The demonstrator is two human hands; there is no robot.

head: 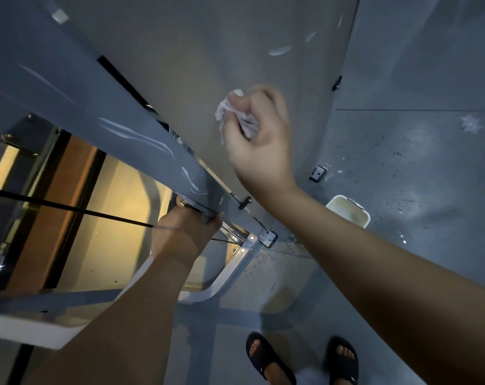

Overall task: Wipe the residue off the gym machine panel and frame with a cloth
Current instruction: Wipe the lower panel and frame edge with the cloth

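One cloth (pixel 224 108), white and crumpled, is pinched between the thumb and curled fingers of the right hand (pixel 259 140) at the smooth grey panel (pixel 194 65). The lower end of the grey metal frame (pixel 119 112) is gripped by the left hand (pixel 185 232). Several white residue streaks (pixel 135 134) are noted. One thin black cable (pixel 69 208) crosses the left wrist. One white tub (pixel 348 211) and two black sandals (pixel 263 357) are on the floor.

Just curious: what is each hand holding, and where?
The right hand grips the cloth, bunched in its fingers. The left hand grips the frame by its lower edge.
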